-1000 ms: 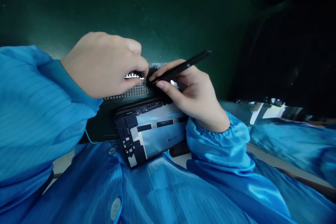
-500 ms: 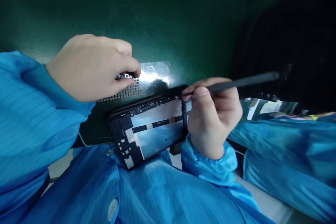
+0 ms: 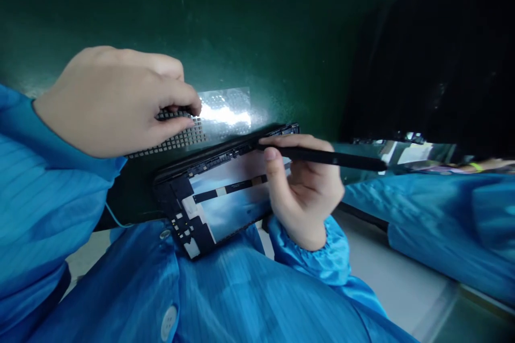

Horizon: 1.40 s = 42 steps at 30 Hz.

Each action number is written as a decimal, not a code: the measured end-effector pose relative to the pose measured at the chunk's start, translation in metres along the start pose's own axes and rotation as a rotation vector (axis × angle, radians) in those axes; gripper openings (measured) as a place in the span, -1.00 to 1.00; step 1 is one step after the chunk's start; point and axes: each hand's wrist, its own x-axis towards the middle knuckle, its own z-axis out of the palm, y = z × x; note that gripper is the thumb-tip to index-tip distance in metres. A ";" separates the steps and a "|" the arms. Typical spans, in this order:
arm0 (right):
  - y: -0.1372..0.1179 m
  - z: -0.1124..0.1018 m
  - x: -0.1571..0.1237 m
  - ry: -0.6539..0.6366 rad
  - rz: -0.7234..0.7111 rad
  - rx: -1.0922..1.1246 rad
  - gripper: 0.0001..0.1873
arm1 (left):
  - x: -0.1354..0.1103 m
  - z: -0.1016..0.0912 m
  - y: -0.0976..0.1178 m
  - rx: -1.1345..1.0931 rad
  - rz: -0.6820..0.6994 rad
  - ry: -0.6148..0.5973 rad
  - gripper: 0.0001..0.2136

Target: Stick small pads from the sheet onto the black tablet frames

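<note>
A clear sheet with rows of small grey square pads (image 3: 181, 140) lies on the green table beneath my left hand (image 3: 116, 99). That hand's thumb and forefinger are pinched together at the sheet's pads; a single pad between them cannot be made out. My right hand (image 3: 308, 187) is closed around a slim black pen-shaped tool (image 3: 341, 159), whose kind is not clear. Its tapered left end reaches the far long edge of an opened phone frame (image 3: 237, 217), tilted against the table's near edge. My right fingers cover part of the frame's right end.
Green table (image 3: 257, 21) spreads out ahead, with a large dark area (image 3: 426, 75) at the right. Another person's blue sleeve (image 3: 438, 214) and a hand (image 3: 493, 164) are at the right. White papers (image 3: 398, 151) lie near that person.
My right hand has slid left along the phone frame's far edge, and the tool's rear end has dipped towards me. My left hand stays pinched at the pads. The whole view has shifted slightly.
</note>
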 end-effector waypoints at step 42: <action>0.019 0.012 -0.012 0.208 0.102 0.109 -0.87 | -0.002 0.002 -0.002 -0.109 -0.058 0.008 -0.39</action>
